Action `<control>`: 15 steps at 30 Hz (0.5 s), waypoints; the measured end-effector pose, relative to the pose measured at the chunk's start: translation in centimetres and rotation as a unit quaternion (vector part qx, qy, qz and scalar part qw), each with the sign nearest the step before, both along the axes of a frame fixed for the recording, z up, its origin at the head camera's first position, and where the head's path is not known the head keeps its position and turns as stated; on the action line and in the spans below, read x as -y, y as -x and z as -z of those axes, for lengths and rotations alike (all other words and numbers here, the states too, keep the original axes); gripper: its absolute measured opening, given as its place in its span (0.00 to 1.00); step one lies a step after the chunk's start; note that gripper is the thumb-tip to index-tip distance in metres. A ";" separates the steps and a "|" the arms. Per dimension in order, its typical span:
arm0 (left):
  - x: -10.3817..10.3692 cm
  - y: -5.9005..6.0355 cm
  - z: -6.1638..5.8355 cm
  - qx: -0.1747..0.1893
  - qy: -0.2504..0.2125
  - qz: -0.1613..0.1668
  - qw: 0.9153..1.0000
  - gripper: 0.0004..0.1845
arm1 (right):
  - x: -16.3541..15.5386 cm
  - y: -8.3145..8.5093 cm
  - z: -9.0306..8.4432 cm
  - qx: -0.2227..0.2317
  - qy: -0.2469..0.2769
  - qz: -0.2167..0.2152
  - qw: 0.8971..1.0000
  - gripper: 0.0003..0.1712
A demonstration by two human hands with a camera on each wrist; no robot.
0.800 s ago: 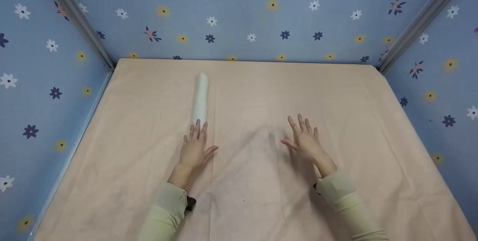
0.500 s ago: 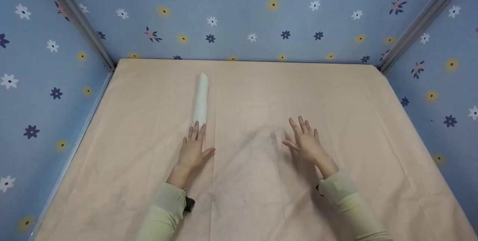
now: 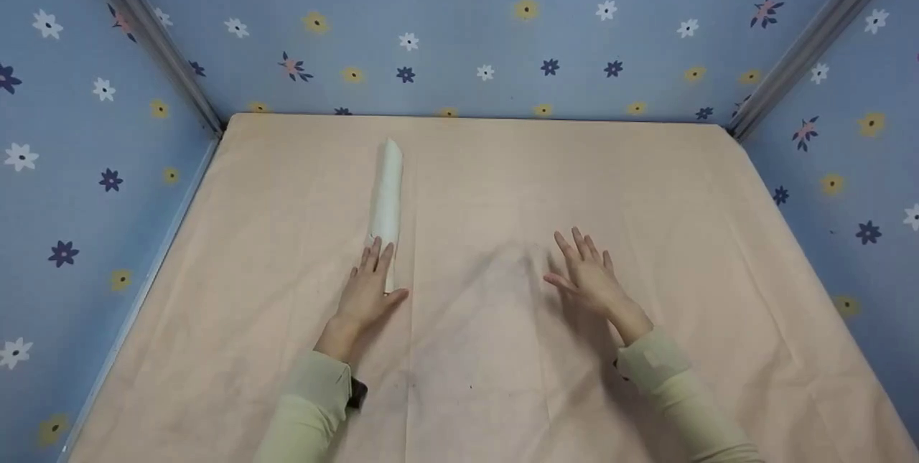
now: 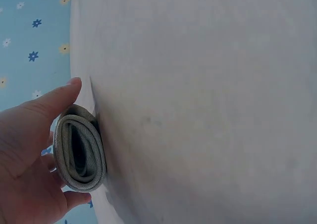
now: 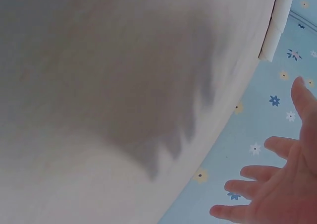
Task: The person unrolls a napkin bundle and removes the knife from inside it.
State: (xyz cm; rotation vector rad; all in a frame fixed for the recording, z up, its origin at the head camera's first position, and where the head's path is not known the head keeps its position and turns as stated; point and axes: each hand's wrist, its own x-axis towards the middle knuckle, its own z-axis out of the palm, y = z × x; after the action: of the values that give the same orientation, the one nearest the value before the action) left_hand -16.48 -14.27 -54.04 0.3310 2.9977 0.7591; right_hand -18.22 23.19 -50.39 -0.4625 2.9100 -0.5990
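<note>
A pale rolled-up cloth lies lengthwise on the left half of the table, its far end near the back wall. My left hand is over its near end with fingers straight and thumb spread; whether it touches the roll I cannot tell. From the left wrist, the spiral end of the rolled cloth shows beside the palm, between thumb and fingers. Farther right, my right hand hovers with fingers spread and holds nothing; its shadow falls on the tablecloth. The right wrist view shows the same hand spread, apart from the roll.
A creased beige tablecloth covers the table. Blue flowered panels enclose it at the back and on both sides, with grey posts at the back corners.
My left hand has drawn slightly back and to the left, baring more of the roll's near end. The right hand has shifted a little toward me. The roll has stayed in place.
</note>
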 end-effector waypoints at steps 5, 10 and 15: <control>0.3 0.0 0.1 0.002 -0.003 0.004 1.000 0.43 | 0.0 -0.1 0.2 0.000 0.002 -0.008 1.000 0.43; 0.4 0.2 0.2 0.000 -0.017 -0.002 1.000 0.41 | 0.1 -0.4 0.5 -0.006 0.009 -0.016 1.000 0.43; 0.7 0.2 0.3 -0.010 -0.036 -0.001 0.999 0.39 | 0.2 -0.6 0.6 -0.005 0.014 -0.025 1.000 0.43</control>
State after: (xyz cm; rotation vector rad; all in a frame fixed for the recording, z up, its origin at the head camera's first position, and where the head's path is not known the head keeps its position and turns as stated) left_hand -16.72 -14.92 -54.36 0.3393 2.9952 0.8703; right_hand -17.63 22.95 -50.95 -0.5410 2.8941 -0.6334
